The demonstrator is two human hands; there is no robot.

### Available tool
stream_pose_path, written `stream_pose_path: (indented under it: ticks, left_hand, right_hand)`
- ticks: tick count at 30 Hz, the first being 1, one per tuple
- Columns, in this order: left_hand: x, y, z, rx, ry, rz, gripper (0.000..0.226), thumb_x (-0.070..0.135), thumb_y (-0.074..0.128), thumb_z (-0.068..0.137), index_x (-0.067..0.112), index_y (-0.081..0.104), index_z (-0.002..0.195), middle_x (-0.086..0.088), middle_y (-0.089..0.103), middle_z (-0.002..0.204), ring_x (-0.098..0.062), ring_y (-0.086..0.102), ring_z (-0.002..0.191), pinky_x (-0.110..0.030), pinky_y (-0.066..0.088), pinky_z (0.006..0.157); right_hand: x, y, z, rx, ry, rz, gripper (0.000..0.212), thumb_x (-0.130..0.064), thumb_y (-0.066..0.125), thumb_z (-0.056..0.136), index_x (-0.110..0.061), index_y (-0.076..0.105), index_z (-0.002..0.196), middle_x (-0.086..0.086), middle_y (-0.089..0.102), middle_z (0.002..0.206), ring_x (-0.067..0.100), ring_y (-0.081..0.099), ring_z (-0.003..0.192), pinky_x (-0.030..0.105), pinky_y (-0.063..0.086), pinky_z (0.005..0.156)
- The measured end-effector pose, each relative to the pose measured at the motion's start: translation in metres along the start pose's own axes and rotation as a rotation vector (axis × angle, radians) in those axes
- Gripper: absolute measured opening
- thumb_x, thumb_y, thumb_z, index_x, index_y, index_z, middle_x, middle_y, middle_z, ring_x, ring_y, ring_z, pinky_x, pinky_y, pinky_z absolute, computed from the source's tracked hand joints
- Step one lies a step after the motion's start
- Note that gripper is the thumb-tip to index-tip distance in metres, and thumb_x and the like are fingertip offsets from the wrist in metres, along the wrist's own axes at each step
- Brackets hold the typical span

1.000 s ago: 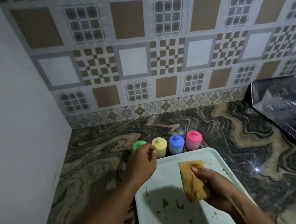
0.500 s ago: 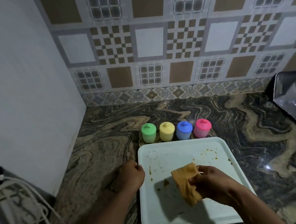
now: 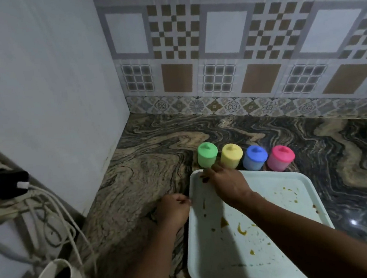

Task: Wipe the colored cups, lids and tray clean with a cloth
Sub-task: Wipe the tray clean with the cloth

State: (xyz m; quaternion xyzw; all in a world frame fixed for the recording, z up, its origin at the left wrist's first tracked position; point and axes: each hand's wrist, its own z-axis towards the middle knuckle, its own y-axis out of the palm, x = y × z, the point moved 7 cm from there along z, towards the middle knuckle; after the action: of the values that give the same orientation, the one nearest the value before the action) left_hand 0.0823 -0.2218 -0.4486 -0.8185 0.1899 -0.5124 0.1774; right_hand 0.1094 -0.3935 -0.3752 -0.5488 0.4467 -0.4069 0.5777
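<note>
moved right hand to far-left corner of tray, grip unclear, cloth hidden; left hand gripping rim. may knock green cup over.

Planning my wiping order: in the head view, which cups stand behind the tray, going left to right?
green cup → yellow cup → blue cup → pink cup

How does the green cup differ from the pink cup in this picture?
The green cup stands at the left end of the row, the pink cup at the right end. The right hand lies close to the green cup; the pink cup stands apart from it. Both are upright, lidded, behind the tray.
</note>
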Motion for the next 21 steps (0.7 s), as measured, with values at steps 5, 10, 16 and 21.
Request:
stream_pose_path:
  ticks: [5, 10, 16, 21]
  left_hand:
    - [-0.008, 0.001, 0.003, -0.012, -0.045, -0.124, 0.014, 0.029, 0.078, 0.084, 0.026, 0.074, 0.071, 0.002, 0.075, 0.073, -0.023, 0.072, 0.076, -0.043, 0.062, 0.078]
    - [-0.007, 0.001, 0.004, -0.041, -0.055, -0.14, 0.014, 0.027, 0.076, 0.089, 0.024, 0.071, 0.076, 0.0, 0.071, 0.067, -0.013, 0.067, 0.059, -0.025, 0.053, 0.053]
    - [-0.004, 0.001, 0.005, -0.046, -0.061, -0.14, 0.011, 0.026, 0.078, 0.086, 0.016, 0.075, 0.082, -0.007, 0.074, 0.069, -0.02, 0.068, 0.06, -0.04, 0.061, 0.063]
    - [-0.004, 0.0, 0.003, -0.048, -0.063, -0.154, 0.011, 0.026, 0.078, 0.086, 0.018, 0.074, 0.08, -0.007, 0.075, 0.074, -0.025, 0.072, 0.068, -0.044, 0.063, 0.069]
  right_hand:
    - [-0.006, 0.035, -0.014, 0.014, -0.012, 0.03, 0.041, -0.014, 0.057, 0.08, -0.01, 0.062, 0.12, 0.014, 0.061, 0.114, 0.039, 0.055, 0.1, 0.048, 0.052, 0.072]
    - [-0.007, 0.037, -0.015, 0.04, 0.016, 0.076, 0.045, -0.011, 0.066, 0.073, -0.011, 0.071, 0.118, 0.012, 0.07, 0.119, 0.037, 0.062, 0.1, 0.044, 0.057, 0.077]
    - [-0.039, 0.042, -0.057, 0.085, -0.031, 0.148, 0.048, -0.016, 0.061, 0.068, -0.014, 0.075, 0.114, 0.008, 0.074, 0.117, 0.033, 0.067, 0.1, 0.041, 0.057, 0.074]
    - [-0.068, 0.046, -0.115, 0.064, -0.093, 0.248, 0.045, -0.024, 0.058, 0.073, -0.019, 0.076, 0.114, -0.002, 0.073, 0.122, 0.023, 0.068, 0.107, 0.036, 0.057, 0.082]
